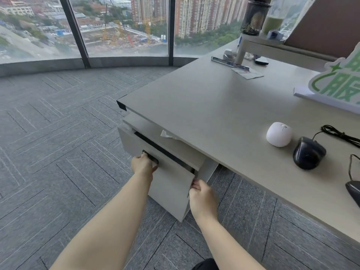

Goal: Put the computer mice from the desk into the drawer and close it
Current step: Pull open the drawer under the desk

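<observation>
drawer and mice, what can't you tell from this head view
- Drawer inside: hidden by its own front panel and the desk top.
- Third mouse: cut off by the right frame edge.
- Right hand grip: fingertips hidden behind the drawer's side edge.
- Left hand on the handle: fingers cover it.

Third mouse (354, 192) cut by right edge; left-hand fingers (148, 155) hidden in drawer handle (150, 157).

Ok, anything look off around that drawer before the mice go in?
Yes. A crumpled white paper pokes out from the gap under the desk edge, above the drawer, and could snag. The drawer is only slightly open, left hand on its handle, right hand at its right edge.
</observation>
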The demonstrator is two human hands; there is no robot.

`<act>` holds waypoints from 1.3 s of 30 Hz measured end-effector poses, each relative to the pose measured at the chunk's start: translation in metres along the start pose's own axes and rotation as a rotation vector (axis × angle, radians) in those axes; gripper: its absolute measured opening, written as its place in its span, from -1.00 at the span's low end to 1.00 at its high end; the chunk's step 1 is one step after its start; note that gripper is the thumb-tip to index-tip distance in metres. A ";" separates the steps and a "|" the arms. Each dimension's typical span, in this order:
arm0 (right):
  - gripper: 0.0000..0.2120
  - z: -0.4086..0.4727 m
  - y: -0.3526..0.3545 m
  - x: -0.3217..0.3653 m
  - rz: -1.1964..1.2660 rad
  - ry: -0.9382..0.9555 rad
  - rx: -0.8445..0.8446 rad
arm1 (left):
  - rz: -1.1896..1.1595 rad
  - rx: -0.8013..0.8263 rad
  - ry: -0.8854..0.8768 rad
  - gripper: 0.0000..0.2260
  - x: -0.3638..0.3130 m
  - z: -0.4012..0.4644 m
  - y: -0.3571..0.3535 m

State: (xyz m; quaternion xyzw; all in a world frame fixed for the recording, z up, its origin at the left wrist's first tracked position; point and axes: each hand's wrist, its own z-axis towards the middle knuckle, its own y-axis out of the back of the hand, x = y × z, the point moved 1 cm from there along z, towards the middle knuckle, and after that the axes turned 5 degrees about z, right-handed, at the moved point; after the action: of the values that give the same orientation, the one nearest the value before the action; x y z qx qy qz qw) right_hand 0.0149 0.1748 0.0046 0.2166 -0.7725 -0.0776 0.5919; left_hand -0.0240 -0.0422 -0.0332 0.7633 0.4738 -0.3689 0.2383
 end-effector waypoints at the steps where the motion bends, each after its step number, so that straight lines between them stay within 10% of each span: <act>1: -0.74 -0.008 0.000 0.000 0.003 0.003 0.016 | -0.009 -0.002 0.001 -0.72 0.003 -0.003 0.010; 27: -0.70 -0.194 -0.065 -0.039 -0.047 0.083 0.654 | 0.019 -0.165 -0.072 -0.79 0.063 -0.087 0.293; 31: -0.73 -0.193 -0.042 -0.018 0.052 0.146 0.545 | 0.393 -0.342 -0.402 -0.70 0.035 -0.129 0.285; 39: -0.72 -0.107 0.119 0.058 0.208 0.439 -0.197 | 0.520 0.059 -0.934 -0.77 -0.026 -0.225 0.119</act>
State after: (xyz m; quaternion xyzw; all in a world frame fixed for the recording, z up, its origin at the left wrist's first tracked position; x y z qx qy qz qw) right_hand 0.0753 0.2707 0.1308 0.0888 -0.6324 -0.0423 0.7683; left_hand 0.1521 0.0520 0.1272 0.6165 0.1018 -0.6114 0.4856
